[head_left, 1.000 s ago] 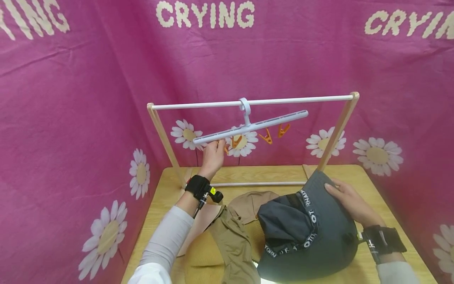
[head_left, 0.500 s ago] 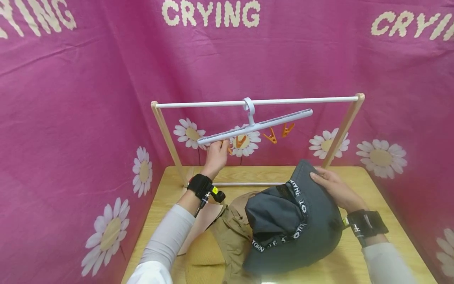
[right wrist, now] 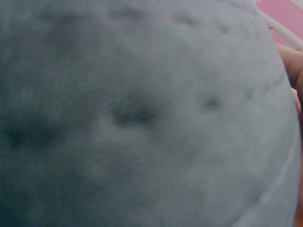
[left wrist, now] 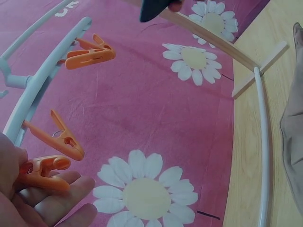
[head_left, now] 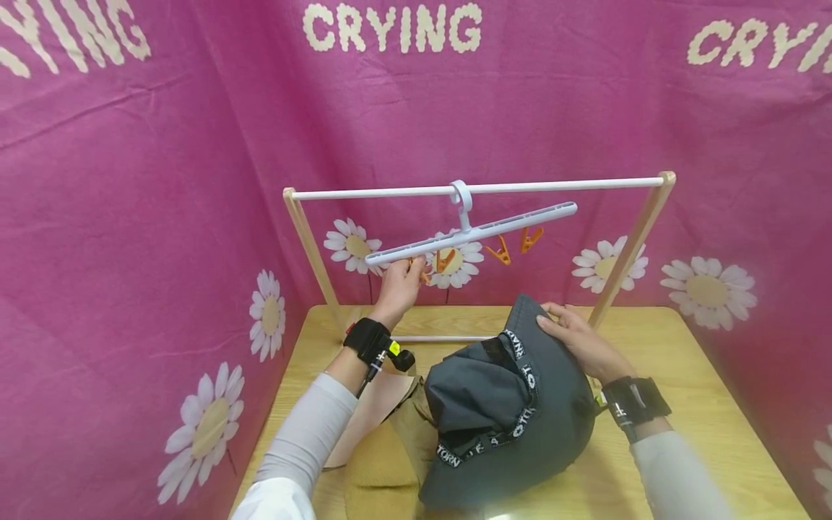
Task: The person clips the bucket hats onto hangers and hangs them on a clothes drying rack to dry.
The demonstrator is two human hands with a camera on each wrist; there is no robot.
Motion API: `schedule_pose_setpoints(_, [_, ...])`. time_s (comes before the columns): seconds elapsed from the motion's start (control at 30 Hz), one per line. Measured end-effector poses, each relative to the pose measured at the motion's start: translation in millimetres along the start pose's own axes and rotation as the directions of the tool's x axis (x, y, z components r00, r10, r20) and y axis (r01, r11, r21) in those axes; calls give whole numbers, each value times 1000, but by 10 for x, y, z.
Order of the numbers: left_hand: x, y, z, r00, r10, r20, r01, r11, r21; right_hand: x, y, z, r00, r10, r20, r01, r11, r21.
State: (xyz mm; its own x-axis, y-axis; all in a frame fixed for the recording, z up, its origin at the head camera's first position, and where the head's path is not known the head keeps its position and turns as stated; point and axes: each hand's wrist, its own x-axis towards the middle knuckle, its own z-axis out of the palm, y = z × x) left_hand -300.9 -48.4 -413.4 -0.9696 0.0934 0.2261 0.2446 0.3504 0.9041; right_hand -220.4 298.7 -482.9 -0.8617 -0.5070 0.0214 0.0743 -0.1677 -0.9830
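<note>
1. Head view: nearest, a dark grey hat (head_left: 507,408) is hanging tilted right of centre, seemingly lifted off the table (head_left: 708,426) and overlapping the mustard cloth (head_left: 380,462). Its low near brim could be catching on that heap, since it is drooping right beside it.
2. Slightly farther, the right hand (head_left: 578,339) is pinching the brim's far right edge, thumb showing on top. With one edge bearing all the weight, the hat could be twisting or sliding loose.
3. Farther left, the left hand (head_left: 399,289) is pinching an orange clip (left wrist: 45,175), whose tips seem to be standing apart. Should the squeeze be slackening early, the clip would probably be biting on nothing, or on too thin a fold.
4. Beyond, the pale hanger (head_left: 471,235) is leaning, left end low, while its hook is curling over the white rail (head_left: 552,187). A downward tug could be tipping it further or sliding the hook along.
5. As for the hat's looks, near to far: the wide near brim is curving downward, smooth and dark; the soft crown is slumping left in creases; a black band with white letters is circling its base; the far brim is rising to a corner. The right wrist view is showing only blurred grey cloth.
</note>
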Motion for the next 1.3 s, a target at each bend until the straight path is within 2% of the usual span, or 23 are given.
schedule_pose_setpoints(0.3, [-40, 40, -73, 997, -55, 52, 57, 998, -37, 302, 133, 255, 998, -10, 64, 5, 997, 76])
schedule_pose_setpoints(0.8, [-12, 103, -182, 982, -74, 171, 86, 994, -66, 692, 395, 486, 996, 4, 91, -14, 993, 119])
schedule_pose_setpoints(1.03, [-8, 146, -217, 977, -100, 187, 109, 993, -38, 913, 512, 589, 996, 73, 52, -77, 994, 84])
schedule_pose_setpoints(1.3, [-8, 218, -214, 969, -96, 228, 107, 994, -37, 1137, 547, 688, 994, 93, 61, -94, 995, 16])
